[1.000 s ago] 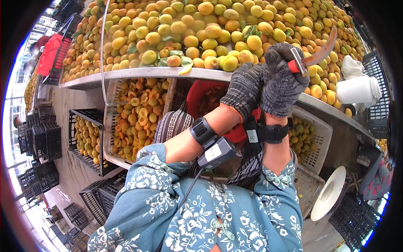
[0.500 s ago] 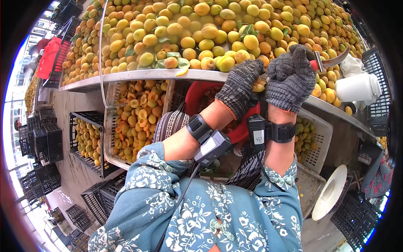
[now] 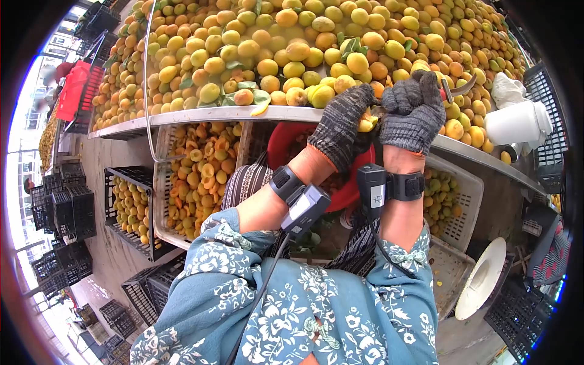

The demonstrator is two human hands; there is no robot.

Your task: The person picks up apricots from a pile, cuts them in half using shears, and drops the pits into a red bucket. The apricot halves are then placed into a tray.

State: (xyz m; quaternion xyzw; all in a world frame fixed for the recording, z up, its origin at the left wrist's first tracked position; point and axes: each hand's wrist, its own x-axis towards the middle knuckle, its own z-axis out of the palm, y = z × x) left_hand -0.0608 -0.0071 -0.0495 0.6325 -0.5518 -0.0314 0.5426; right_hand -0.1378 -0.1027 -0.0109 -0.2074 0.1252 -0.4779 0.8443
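Note:
My left hand (image 3: 342, 125), in a dark grey knit glove, is closed around an apricot (image 3: 367, 121). Some of the fruit's yellow-orange flesh shows between the two hands. My right hand (image 3: 413, 114), in a matching glove, is wrapped round the red handle of a curved knife (image 3: 463, 89). Its hooked blade points out to the right, away from the apricot. Both hands are close together at the metal edge (image 3: 231, 114) of a table piled with whole apricots (image 3: 298, 52). Below them stands a red basin (image 3: 281, 137), largely hidden by my wrists.
A pale crate (image 3: 163, 210) of split apricots (image 3: 204, 164) stands at lower left, beside a black crate (image 3: 149, 204) of whole fruit. Another pale crate (image 3: 465, 194) is at right. A white container (image 3: 514, 125) rests by the table's right edge, above a straw hat (image 3: 480, 278).
Both hands have shifted slightly left. The right hand has turned, and the knife blade with it. More of the apricot's yellow-orange flesh now shows in the left hand.

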